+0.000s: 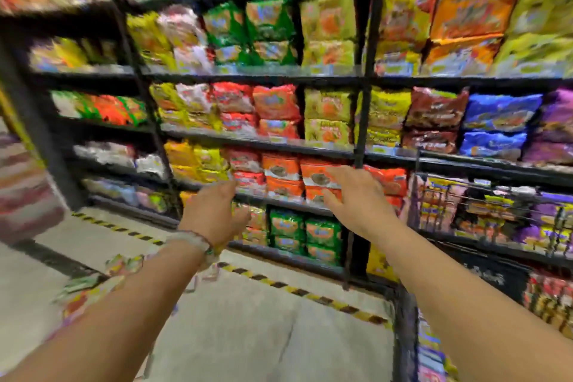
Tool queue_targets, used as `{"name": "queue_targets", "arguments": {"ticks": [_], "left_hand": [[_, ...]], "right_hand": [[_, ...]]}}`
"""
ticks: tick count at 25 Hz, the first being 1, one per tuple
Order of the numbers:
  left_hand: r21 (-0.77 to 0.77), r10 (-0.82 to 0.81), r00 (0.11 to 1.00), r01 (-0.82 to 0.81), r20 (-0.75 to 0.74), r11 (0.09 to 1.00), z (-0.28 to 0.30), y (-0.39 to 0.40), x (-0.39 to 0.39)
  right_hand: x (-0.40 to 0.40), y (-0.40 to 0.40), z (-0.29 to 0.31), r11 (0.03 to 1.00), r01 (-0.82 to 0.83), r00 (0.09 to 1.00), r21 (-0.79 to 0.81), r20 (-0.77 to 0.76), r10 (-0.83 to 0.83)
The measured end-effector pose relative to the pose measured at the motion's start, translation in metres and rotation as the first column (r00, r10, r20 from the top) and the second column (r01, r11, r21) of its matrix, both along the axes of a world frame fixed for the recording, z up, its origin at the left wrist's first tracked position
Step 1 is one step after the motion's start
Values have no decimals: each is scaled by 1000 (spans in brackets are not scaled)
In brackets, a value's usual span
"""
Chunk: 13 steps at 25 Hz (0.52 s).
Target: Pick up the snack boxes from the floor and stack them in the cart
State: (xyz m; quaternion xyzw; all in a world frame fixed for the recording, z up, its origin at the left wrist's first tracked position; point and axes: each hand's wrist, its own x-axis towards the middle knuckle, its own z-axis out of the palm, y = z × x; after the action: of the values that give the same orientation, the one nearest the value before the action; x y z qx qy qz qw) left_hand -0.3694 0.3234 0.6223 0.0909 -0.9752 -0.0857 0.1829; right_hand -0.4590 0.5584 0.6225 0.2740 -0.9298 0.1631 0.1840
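our left hand (pixel 214 211) and right hand (pixel 356 201) reach out in front of us, fingers loosely spread, gripping nothing. the snack boxes (pixel 93 285) lie blurred on the floor (pixel 248 319) under our left forearm. the cart (pixel 483 226) stands at our right, packets inside, against the shelves (pixel 263 74) of bagged snacks.

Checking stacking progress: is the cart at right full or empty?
Partly filled, not empty: colourful packs show through the cart wires. Blur hides how full. Both hands hold nothing.
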Motion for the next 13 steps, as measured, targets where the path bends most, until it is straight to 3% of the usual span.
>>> {"name": "queue_targets", "arguments": {"ticks": [5, 10, 13], "left_hand": [[-78, 256, 956, -269, -146, 960, 48, -93, 115], [-103, 464, 843, -506, -273, 857, 42, -136, 186], [-111, 568, 786, -604, -243, 789, 30, -149, 206]], "right_hand": [[41, -100, 34, 998, -61, 996, 31, -69, 63], [69, -163, 30, 968, -232, 960, -95, -180, 213], [67, -184, 17, 960, -262, 956, -100, -165, 244]]}}
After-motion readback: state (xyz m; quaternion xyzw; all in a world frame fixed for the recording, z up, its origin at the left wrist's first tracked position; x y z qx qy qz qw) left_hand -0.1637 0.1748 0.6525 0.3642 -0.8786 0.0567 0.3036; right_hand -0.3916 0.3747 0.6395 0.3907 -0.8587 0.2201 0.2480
